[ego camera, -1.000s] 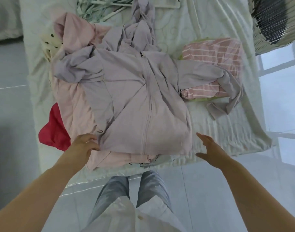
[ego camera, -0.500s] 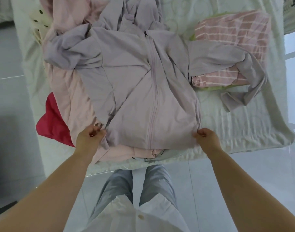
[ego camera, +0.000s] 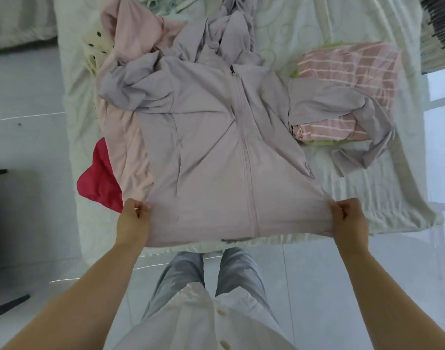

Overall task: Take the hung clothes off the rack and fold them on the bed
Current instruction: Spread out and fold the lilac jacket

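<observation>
A lilac zip-up hooded jacket lies front-up across the bed, zipper running down its middle. My left hand pinches the hem's left corner and my right hand pinches the right corner, and the hem is stretched taut between them at the bed's near edge. The jacket's right sleeve drapes over a folded pink striped garment. Its left sleeve is bunched at the upper left.
Under the jacket lie a pale pink garment, a red one at the left edge and a cream polka-dot piece. Pale hangers lie at the bed's far end. A dark slatted basket stands at top right. My legs meet the bed's edge.
Both hands went from reaching toward the hem to gripping its corners. They then pulled the hem toward me and apart, which flattened the jacket's lower half.
</observation>
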The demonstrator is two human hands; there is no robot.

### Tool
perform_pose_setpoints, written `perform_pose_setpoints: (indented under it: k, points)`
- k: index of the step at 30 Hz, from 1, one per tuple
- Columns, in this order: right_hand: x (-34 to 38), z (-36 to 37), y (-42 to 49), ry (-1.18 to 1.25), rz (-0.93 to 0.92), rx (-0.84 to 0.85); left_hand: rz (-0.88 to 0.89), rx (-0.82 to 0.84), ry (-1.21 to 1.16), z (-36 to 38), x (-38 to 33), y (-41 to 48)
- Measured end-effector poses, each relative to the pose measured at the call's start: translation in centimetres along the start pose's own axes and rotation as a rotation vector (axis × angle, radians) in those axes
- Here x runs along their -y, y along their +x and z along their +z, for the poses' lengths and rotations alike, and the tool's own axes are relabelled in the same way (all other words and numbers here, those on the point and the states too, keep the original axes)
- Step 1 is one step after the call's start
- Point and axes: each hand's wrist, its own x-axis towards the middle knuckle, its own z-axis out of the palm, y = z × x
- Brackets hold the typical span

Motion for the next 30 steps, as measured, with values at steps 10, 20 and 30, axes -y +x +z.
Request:
perform_pose_setpoints:
  k: [10,20,30]
  points:
    - [5.0,5.5,-0.4,-0.36,-0.191,0.329,0.25,0.08,0.14,-0.8,-1.2,2.1]
    - [18.0,15.1,-5.9,-0.195,-0.713,0.602,0.368,-0.284,-0.017,-5.4,-11.6,13.0]
    - [26.3,17.2,-3.9,0.04,-0.717,0.566,0.845,-0.016,0.543,-8.9,-13.0,16.9]
